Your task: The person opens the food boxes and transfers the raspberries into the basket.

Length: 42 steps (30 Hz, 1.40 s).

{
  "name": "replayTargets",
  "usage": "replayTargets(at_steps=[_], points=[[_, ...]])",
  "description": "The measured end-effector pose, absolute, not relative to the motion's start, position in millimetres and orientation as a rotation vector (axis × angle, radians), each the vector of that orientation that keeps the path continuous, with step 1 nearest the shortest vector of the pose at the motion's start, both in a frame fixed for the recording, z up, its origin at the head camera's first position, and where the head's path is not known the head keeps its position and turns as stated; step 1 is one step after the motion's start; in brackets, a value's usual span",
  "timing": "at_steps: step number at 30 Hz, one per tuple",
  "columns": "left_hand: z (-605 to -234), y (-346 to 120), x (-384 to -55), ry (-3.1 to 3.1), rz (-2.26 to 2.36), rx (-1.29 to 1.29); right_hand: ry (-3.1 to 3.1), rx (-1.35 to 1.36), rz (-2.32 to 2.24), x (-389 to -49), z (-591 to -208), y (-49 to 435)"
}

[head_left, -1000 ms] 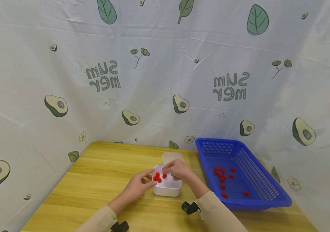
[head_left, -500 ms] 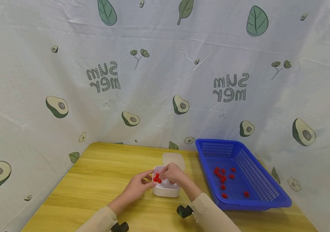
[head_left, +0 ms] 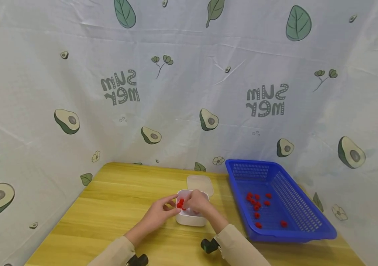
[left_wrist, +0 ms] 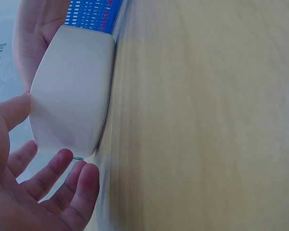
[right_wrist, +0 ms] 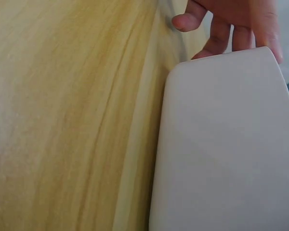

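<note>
A small white open-topped box [head_left: 190, 221] stands on the wooden table. My left hand [head_left: 157, 214] holds its left side, with the thumb at the near corner and a finger at the far rim; in the left wrist view the thumb presses against the box wall. Several small red berries [head_left: 180, 204], raspberry-like, lie in the left part of the box. My right hand [head_left: 197, 202] reaches down into the box from the right, its bent fingers right beside those berries. The box wall hides its fingertips in both wrist views, so I cannot tell whether it pinches a berry.
A blue perforated basket [head_left: 292, 236] stands to the right of the box, with several red berries [head_left: 257, 207] scattered inside. A pale flat lid [head_left: 200, 183] lies just behind the box. A patterned curtain [head_left: 182, 85] hangs along the table's back edge.
My right hand has moved left and lower into the box, now covering the lone berry seen earlier beneath it. My left hand stays on the box's left side.
</note>
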<state>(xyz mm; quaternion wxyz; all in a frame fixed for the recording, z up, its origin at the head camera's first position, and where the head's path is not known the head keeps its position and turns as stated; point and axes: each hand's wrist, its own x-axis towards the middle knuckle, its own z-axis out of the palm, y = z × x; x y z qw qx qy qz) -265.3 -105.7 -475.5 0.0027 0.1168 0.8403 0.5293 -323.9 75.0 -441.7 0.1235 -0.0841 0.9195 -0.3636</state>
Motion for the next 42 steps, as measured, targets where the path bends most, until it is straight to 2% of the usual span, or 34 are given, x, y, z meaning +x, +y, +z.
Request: replayTargets(at_steps=[42], points=[[-474,-103,-266,2.680,1.620,0.356,2.720,-0.340,-1.095,-326,-452,77]])
